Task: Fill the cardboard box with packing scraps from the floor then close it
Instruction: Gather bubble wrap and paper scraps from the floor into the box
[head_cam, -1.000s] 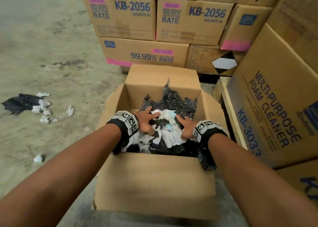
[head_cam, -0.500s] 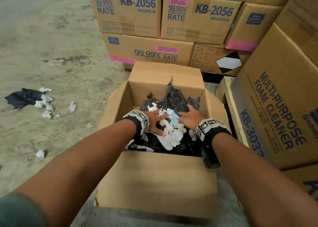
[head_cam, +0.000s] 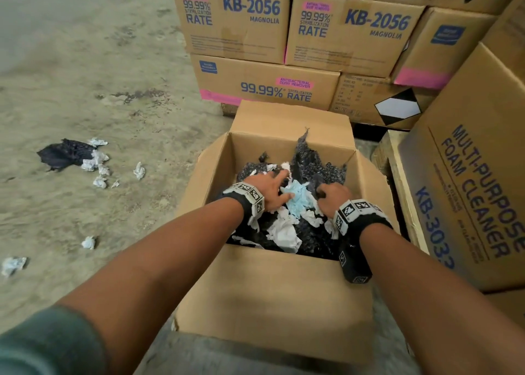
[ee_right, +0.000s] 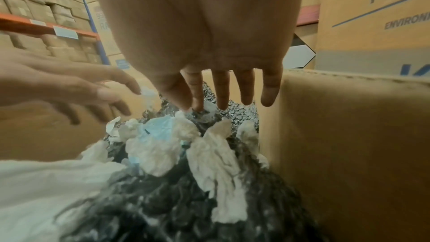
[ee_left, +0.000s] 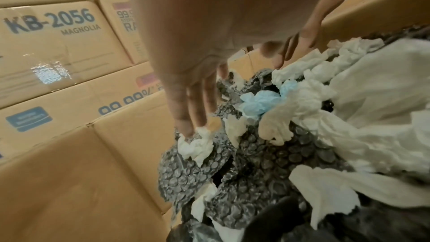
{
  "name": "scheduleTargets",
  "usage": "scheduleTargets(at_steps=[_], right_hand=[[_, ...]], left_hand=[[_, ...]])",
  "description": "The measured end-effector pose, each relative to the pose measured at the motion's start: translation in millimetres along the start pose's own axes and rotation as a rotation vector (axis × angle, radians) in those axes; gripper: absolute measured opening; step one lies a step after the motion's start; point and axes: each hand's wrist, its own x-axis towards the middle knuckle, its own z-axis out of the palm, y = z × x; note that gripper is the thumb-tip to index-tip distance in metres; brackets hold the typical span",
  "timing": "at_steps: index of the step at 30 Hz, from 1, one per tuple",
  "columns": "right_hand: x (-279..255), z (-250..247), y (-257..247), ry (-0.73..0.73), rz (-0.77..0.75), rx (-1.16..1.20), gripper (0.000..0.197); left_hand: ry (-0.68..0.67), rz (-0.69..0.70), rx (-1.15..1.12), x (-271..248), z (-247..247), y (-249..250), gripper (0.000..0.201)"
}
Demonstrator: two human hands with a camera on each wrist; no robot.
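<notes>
An open cardboard box (head_cam: 272,298) stands on the floor in front of me, its flaps spread out. Inside is a heap of black bubble wrap (head_cam: 312,161), white crumpled paper (head_cam: 284,231) and a light blue scrap (head_cam: 298,200). Both hands are inside the box on top of the heap. My left hand (head_cam: 274,188) lies with straight fingers (ee_left: 193,117) touching the scraps. My right hand (head_cam: 331,195) hovers with straight fingers (ee_right: 223,95) pointing down at the bubble wrap (ee_right: 237,111). Neither hand grips anything.
On the concrete floor to the left lie a black scrap (head_cam: 64,154) and several white paper wads (head_cam: 98,161), with more wads (head_cam: 88,242) nearer. Stacked printed cartons (head_cam: 284,47) rise behind the box, and a large foam cleaner carton (head_cam: 468,190) stands close on the right.
Both hands have moved further back in the box across the heap, and the blue scrap now shows between them. The view has shifted a little.
</notes>
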Motion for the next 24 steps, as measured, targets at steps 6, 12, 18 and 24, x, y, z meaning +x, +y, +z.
scheduleTargets(at_steps=[6,12,18,24], right_hand=[[-6,13,-5,-0.226,-0.070,-0.187,0.042],[-4,0,-1,0.085,0.048,0.061,0.034],[-3,-23,-60,0.306,-0.055,0.400,0.030],[-10,-22,-189,0.348,-0.249,0.600,0.026]], left_hand=[[-0.305,0.025,0.226,0,13,4,0.065],[-0.053,-0.052,-0.085,-16,-18,-17,0.049],[0.376,-0.100,-0.443,-72,-44,-66,0.044],[0.747,-0.206,-0.724,-160,-21,-167,0.031]])
